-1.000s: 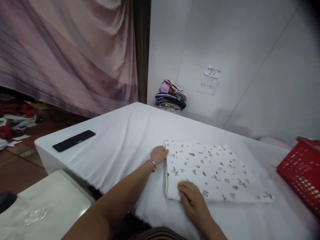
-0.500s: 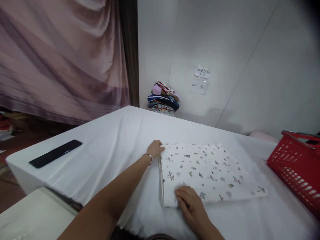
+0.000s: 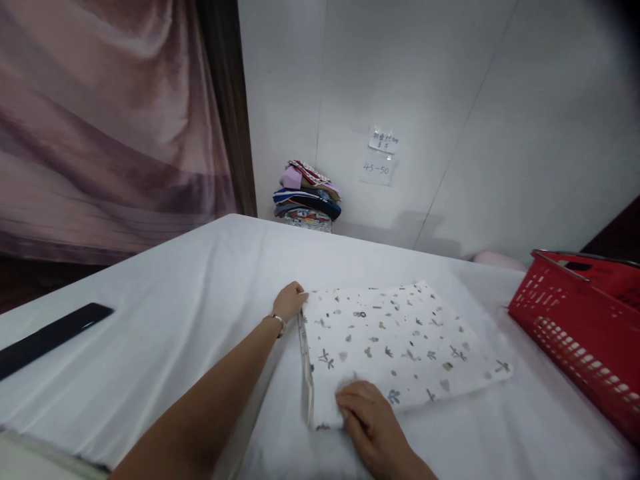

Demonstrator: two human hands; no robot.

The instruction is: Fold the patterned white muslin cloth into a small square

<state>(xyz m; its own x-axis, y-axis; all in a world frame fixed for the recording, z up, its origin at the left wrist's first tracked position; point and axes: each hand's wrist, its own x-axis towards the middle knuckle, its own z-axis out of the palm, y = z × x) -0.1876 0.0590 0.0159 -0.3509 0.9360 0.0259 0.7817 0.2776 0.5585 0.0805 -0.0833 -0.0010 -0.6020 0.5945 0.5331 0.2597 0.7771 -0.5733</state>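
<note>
A white cloth point(image 3: 380, 340) printed with small plant-like motifs lies folded in layers on the white-covered table point(image 3: 220, 280). My left hand point(image 3: 290, 301), with a bracelet at the wrist, pinches the cloth's far left corner. Close to its near left corner, my right hand point(image 3: 367, 417) has curled fingers gripping the near edge. Layered edges show along the left side between both hands. The fingertips of the right hand are partly hidden beneath its own knuckles.
A red plastic basket point(image 3: 575, 327) stands at the right. At the far left lies a dark flat slab point(image 3: 55, 337). Several folded fabrics point(image 3: 307, 197) are stacked behind the table's back edge, against a white wall with paper notes point(image 3: 377, 167). A pinkish curtain point(image 3: 100, 120) hangs at left.
The view has turned slightly right, so everything sits further left in it. Both hands keep their places at the cloth's left side; the cloth looks nearly the same.
</note>
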